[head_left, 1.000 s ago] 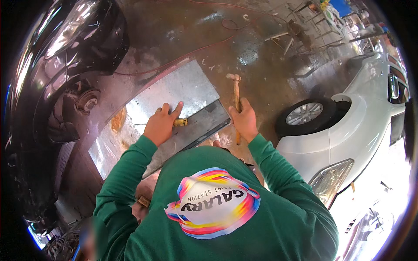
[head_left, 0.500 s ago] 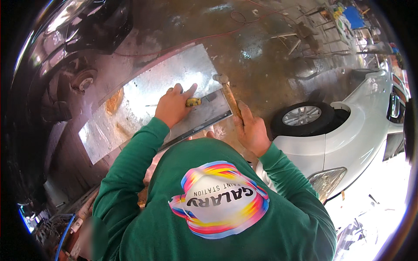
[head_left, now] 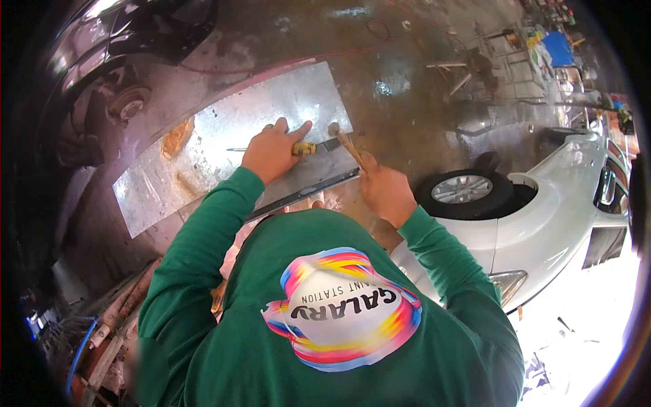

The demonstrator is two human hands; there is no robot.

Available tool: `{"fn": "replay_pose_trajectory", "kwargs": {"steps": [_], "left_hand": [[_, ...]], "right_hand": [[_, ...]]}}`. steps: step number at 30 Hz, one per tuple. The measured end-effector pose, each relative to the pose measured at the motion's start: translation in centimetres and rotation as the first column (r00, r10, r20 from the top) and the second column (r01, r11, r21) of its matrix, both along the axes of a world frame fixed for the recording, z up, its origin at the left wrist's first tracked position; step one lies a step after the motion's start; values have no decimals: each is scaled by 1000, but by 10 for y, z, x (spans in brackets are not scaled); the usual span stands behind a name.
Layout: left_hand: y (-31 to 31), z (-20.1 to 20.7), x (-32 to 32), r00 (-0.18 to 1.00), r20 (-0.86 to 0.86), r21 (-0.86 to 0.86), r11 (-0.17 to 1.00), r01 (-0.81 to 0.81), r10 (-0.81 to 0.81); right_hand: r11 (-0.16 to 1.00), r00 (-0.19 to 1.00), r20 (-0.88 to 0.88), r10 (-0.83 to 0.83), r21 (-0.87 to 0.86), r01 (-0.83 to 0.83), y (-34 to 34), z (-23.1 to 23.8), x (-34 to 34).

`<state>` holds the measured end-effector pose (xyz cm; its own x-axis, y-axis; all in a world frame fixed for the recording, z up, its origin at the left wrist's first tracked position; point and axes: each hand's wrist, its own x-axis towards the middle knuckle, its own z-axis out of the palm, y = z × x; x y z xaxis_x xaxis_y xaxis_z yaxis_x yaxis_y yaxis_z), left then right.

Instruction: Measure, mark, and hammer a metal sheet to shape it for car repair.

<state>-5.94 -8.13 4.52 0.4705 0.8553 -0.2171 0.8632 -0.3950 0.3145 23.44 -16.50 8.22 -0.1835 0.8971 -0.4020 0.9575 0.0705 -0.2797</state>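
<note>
A shiny metal sheet (head_left: 230,115) with rusty patches lies before me, and a dark straight strip (head_left: 305,192) runs along its near edge. My left hand (head_left: 271,150) rests on the sheet with its fingers spread. Under it lies a screwdriver with a yellow handle (head_left: 304,148), its thin shaft showing left of the hand. A small dark flat piece (head_left: 330,144) sits just right of that handle. My right hand (head_left: 385,190), closed, grips the wooden handle of a hammer (head_left: 350,147). The hammer's head is over the sheet's right end, close to the dark piece; contact I cannot tell.
A white car (head_left: 542,224) with a silver-rimmed wheel (head_left: 462,190) stands at the right. At the left is a dark car body (head_left: 81,74) with a bare brake disc (head_left: 129,105). A thin red hose crosses the wet floor beyond. A blue object (head_left: 558,49) lies among far-right clutter.
My right hand has swung the hammer left, from the sheet's right edge to over its surface. My left hand and the screwdriver keep their place on the sheet. The view has shifted slightly.
</note>
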Motion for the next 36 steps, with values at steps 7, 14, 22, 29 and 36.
{"fn": "replay_pose_trajectory", "kwargs": {"steps": [7, 14, 22, 29, 36], "left_hand": [[-3, 2, -2, 1000, 9, 32, 999, -6, 6], [-7, 5, -6, 999, 25, 30, 999, 39, -39], [-32, -4, -6, 992, -73, 177, 978, 113, -101], [-62, 2, -12, 965, -103, 128, 959, 253, -241], [-64, 1, -18, 944, -76, 74, 943, 325, -320]], "right_hand": [[999, 1000, -7, -9, -45, 9, -3, -10, -4], [997, 996, -60, -60, 39, 62, -6, -19, 3], [935, 893, -385, -233, 163, 314, -2, 7, 17], [957, 914, -385, -130, 193, 217, -8, 6, 17], [930, 927, -369, 66, 360, 77, 1, 21, -7]]}}
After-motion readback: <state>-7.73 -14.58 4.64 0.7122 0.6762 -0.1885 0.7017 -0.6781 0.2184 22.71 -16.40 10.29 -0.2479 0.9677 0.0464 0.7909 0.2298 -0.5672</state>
